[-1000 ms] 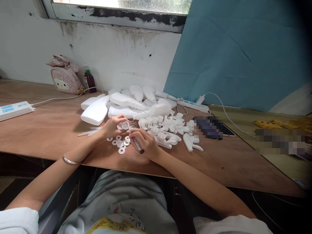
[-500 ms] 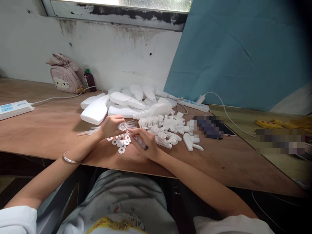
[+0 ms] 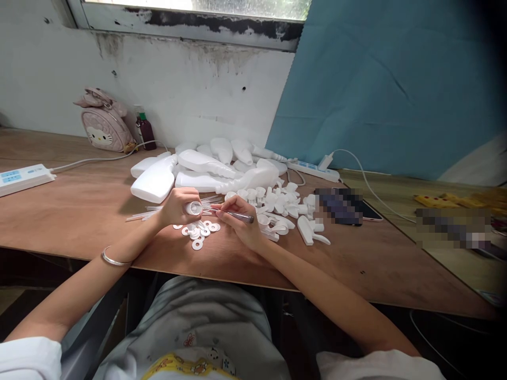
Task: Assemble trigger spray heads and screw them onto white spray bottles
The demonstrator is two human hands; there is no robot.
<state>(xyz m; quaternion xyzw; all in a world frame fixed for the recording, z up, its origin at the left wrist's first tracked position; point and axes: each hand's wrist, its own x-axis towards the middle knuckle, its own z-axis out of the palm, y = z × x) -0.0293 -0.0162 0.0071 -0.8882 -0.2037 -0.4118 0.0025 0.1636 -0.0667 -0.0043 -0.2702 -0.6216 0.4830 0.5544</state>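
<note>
My left hand (image 3: pixel 179 206) is closed around a white trigger sprayer head (image 3: pixel 194 208); only its round, open collar shows, facing me, and the rest is hidden by the fingers. Between the fingertips of my right hand (image 3: pixel 242 221) is a slim screwdriver (image 3: pixel 240 216) with a dark, see-through handle. Its thin shaft points left toward the collar, with the tip just apart from it. Below my hands lie several flat white ring washers (image 3: pixel 197 244) in a loose heap. Clear thin tubes (image 3: pixel 144 214) are spread on the table behind and beside my left hand.
White empty-looking bottles (image 3: pixel 154 179) are piled behind my hands. More sprayer heads (image 3: pixel 306 230) lie to the right, near a phone (image 3: pixel 370 208). Power strips (image 3: pixel 26 178) sit at left and back. A pink bag (image 3: pixel 103 126) and dark bottle (image 3: pixel 145 132) stand by the wall.
The screwdriver has come out of the collar and moved right, its handle now more level. My left hand has shifted slightly left, tilting the collar toward me.
</note>
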